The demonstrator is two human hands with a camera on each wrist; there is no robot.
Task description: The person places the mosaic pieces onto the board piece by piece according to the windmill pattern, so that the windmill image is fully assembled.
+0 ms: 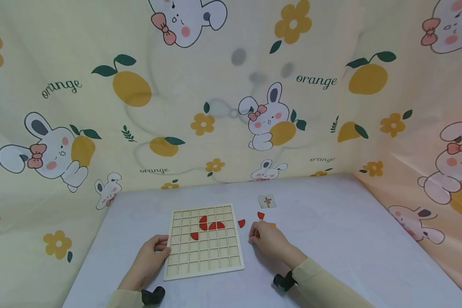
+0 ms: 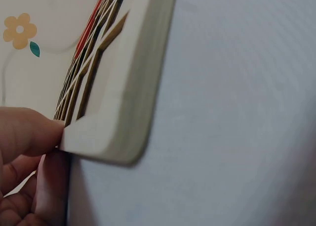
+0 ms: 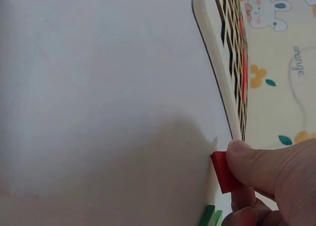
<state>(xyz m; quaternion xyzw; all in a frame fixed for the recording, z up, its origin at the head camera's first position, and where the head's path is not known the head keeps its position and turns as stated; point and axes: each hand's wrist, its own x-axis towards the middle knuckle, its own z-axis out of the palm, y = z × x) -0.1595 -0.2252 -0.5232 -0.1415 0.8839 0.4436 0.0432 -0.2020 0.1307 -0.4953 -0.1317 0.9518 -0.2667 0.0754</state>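
A pale wooden grid board (image 1: 215, 259) lies on the table, with several red quarter-round pieces (image 1: 217, 225) in its cells. My left hand (image 1: 148, 259) grips the board's left edge; in the left wrist view the thumb (image 2: 32, 132) is on the rim. Right of the board, my right hand (image 1: 271, 241) pinches a small red piece (image 3: 224, 171) between thumb and fingers, low over the table. Two loose red quarter-round pieces (image 1: 241, 223) lie beyond that hand, near the board's right side.
A small card (image 1: 267, 201) with a grid picture lies behind the loose pieces. An orange piece (image 1: 271, 224) shows past my right hand, and green pieces (image 3: 210, 216) sit below it in the right wrist view. A patterned cloth (image 1: 231, 141) walls the table's back and sides.
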